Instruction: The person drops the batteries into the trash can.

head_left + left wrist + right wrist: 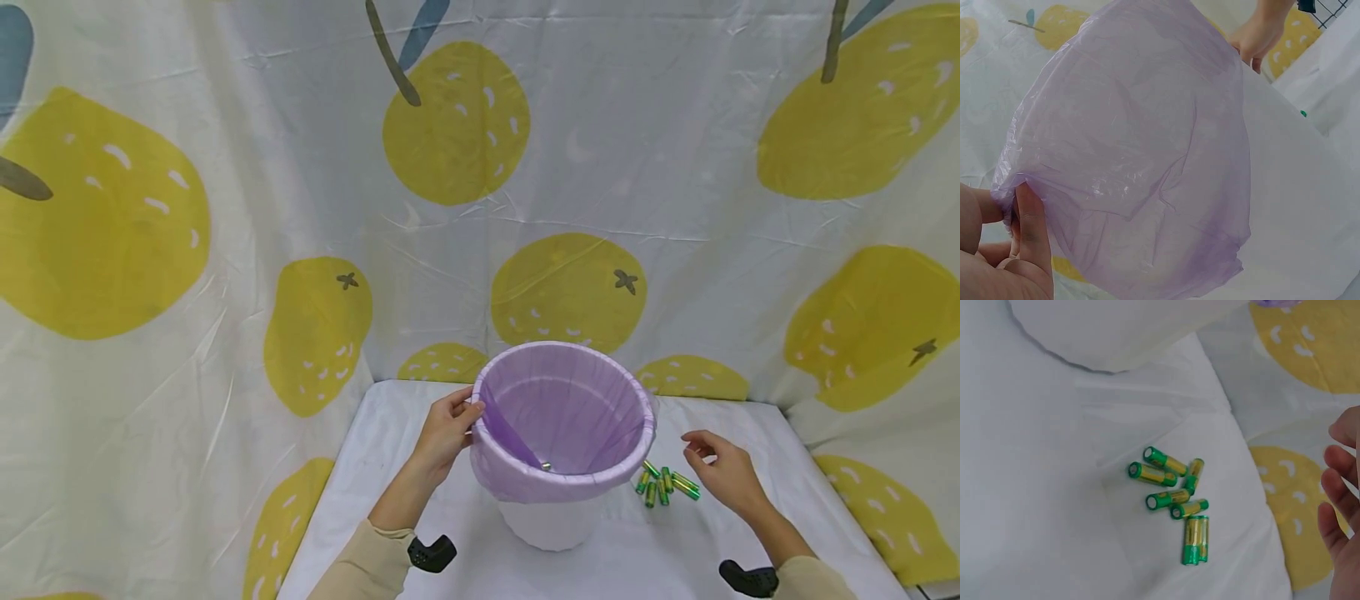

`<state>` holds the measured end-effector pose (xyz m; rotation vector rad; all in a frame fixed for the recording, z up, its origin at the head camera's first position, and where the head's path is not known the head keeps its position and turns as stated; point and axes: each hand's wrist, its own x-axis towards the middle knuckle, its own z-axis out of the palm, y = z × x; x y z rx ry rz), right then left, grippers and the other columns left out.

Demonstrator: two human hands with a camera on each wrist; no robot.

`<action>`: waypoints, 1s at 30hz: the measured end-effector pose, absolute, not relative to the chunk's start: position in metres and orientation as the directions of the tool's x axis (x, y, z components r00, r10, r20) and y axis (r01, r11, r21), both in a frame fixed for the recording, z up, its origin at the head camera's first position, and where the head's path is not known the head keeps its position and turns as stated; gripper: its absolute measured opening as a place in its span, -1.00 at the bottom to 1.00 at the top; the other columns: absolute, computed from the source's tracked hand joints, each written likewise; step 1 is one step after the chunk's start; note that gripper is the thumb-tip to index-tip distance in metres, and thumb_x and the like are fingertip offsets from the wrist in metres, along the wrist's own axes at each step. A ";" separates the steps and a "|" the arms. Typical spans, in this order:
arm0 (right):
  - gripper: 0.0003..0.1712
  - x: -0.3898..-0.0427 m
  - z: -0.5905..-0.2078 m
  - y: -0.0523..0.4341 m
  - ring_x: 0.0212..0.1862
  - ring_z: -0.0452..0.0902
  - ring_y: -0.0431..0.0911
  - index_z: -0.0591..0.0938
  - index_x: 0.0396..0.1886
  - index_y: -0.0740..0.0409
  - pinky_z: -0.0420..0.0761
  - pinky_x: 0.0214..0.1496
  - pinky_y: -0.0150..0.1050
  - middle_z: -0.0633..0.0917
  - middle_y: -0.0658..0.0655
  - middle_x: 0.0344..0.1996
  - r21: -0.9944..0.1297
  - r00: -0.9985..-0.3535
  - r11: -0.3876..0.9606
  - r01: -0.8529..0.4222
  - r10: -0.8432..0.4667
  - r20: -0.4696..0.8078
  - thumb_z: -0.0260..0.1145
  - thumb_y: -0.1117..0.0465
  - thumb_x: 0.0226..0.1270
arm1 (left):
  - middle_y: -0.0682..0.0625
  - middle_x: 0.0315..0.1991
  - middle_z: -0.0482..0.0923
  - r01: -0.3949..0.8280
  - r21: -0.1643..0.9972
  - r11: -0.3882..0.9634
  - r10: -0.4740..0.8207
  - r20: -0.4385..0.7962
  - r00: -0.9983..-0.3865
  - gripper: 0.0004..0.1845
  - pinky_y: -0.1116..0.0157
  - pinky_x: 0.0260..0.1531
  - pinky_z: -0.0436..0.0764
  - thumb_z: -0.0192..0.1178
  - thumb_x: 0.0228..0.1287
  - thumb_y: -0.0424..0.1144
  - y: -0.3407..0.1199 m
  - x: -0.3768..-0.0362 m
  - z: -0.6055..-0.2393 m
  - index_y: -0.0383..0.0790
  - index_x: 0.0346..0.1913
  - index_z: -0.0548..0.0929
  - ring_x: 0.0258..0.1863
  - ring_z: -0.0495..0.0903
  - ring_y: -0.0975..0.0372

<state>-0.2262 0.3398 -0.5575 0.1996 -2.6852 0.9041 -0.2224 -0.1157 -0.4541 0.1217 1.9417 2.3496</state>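
Note:
A white bin lined with a purple plastic bag stands on the white table. My left hand pinches the bag's folded edge at the bin's left rim; the left wrist view shows thumb and fingers closed on the film. Several green-and-gold batteries lie in a loose pile right of the bin, also seen in the right wrist view. My right hand hovers just right of them, fingers relaxed and holding nothing. One small battery lies inside the bag.
The white table cloth ends at a hanging curtain printed with yellow fruit, close behind and on both sides. Bare cloth lies in front of the bin and to its left.

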 end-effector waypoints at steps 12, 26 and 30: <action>-0.69 -0.228 -0.594 0.345 -0.15 0.56 0.08 0.64 0.09 0.36 0.59 -0.29 -0.25 0.68 0.15 -0.23 -0.610 -0.980 0.783 -0.118 0.009 0.201 0.32 0.29 0.45 | -0.03 -0.26 0.54 -0.023 0.981 -0.195 0.123 0.001 -0.992 -0.44 0.30 -0.26 0.69 0.21 0.52 -0.36 -0.116 -0.223 -0.454 -0.50 0.47 0.35 -0.25 0.61 0.20; -0.68 -0.230 -0.624 0.349 -0.15 0.58 0.16 0.63 0.02 0.46 0.57 -0.25 -0.09 0.67 0.31 -0.19 -0.631 -0.986 0.776 0.005 0.110 0.128 0.30 0.33 0.37 | -0.05 -0.26 0.54 -0.018 0.979 -0.201 0.132 0.009 -0.991 -0.45 0.29 -0.24 0.70 0.20 0.53 -0.36 -0.116 -0.225 -0.455 -0.50 0.46 0.36 -0.21 0.62 0.17; -0.60 -0.234 -0.634 0.355 -0.09 0.56 0.21 0.59 0.10 0.48 0.57 -0.16 0.02 0.62 0.40 -0.08 -0.633 -0.992 0.773 0.052 0.110 0.054 0.32 0.28 0.38 | -0.05 -0.26 0.55 -0.021 0.979 -0.203 0.130 0.005 -0.992 -0.45 0.30 -0.26 0.70 0.21 0.52 -0.36 -0.117 -0.225 -0.455 -0.51 0.46 0.37 -0.22 0.63 0.17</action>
